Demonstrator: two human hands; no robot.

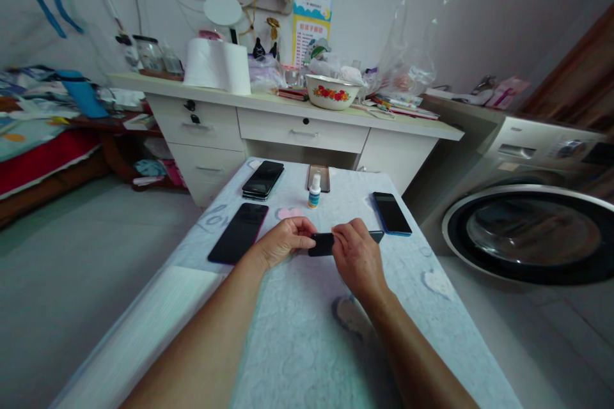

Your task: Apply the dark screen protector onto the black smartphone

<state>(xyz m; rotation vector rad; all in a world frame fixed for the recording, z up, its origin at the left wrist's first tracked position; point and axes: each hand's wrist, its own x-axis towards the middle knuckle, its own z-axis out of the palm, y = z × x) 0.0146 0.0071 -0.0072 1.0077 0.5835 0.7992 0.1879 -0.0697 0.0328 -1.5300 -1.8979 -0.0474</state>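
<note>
A dark smartphone (322,245) is held sideways above the cloth-covered table (297,332), tilted up on its long side. My left hand (286,241) pinches its left end between thumb and fingers. Across its middle, my right hand (357,254) is closed with fingertips at the upper edge; whether a small thing is also between those fingers I cannot tell. Beyond the hands stands a small white bottle (314,192) with a blue and yellow label. Behind it lies a brownish phone case (324,177).
Left on the table are a large dark phone (240,232) and a stack of phones (263,179); a blue-edged phone (392,213) lies right. A white desk (307,130) with a flowered bowl (330,91) stands behind. The washing machine's open door (532,234) juts in from the right.
</note>
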